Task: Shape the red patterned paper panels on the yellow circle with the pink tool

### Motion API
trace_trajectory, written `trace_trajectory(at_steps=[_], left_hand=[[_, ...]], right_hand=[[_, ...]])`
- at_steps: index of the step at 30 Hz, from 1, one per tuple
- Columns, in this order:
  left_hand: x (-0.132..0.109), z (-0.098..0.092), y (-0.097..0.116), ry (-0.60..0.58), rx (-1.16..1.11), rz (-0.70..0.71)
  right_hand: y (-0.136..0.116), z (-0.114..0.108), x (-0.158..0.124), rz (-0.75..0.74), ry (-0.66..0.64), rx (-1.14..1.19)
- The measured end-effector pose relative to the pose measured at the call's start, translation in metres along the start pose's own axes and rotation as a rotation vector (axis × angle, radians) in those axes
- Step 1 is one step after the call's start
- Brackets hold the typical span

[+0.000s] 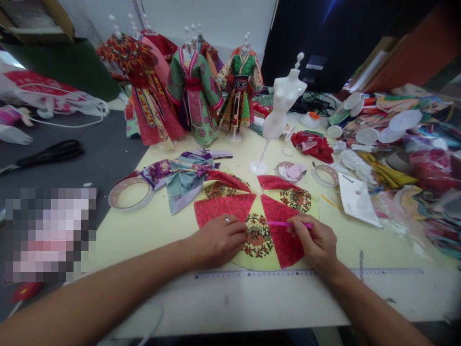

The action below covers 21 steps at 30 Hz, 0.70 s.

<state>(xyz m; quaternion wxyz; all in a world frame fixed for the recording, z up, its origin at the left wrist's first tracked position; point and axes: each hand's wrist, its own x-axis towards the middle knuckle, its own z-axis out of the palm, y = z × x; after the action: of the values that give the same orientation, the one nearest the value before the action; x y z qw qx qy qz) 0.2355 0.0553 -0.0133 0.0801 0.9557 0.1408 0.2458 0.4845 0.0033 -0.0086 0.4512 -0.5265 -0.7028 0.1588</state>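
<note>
A round piece of patchwork fabric, with red wedges and yellow ones printed with dark floral medallions, lies spread on the pale tabletop. My left hand, a ring on one finger, rests flat over its left side, fingertips at the printed medallion. In my right hand is a slim pink pen-like stick, pinched between thumb and fingers. Its tip points left, over the border of a red wedge and the yellow one. Just below the fabric runs a clear ruler.
Small dress forms in robes and a bare white dress form stand behind. Tape rolls and folded purple-blue cloth lie at left. Fabric scraps crowd the right. Black scissors lie on the dark mat.
</note>
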Motion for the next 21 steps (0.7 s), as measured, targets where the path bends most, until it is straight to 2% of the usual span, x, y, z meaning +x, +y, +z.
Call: trace_trajectory(at_steps=[5, 14, 21], left_hand=[[0.0005, -0.0005, -0.0002, -0.017, -0.01, 0.003], [0.0006, 0.0001, 0.0004, 0.01, -0.014, 0.006], [0.0066, -0.0003, 0.0049, 0.022, -0.04, -0.004]], right_hand=[[0.0003, 0.001, 0.0003, 0.008, 0.0, 0.006], [-0.0005, 0.0025, 0.0027, 0.171, 0.025, 0.038], [-0.0015, 0.0024, 0.0048, 0.201, 0.015, 0.056]])
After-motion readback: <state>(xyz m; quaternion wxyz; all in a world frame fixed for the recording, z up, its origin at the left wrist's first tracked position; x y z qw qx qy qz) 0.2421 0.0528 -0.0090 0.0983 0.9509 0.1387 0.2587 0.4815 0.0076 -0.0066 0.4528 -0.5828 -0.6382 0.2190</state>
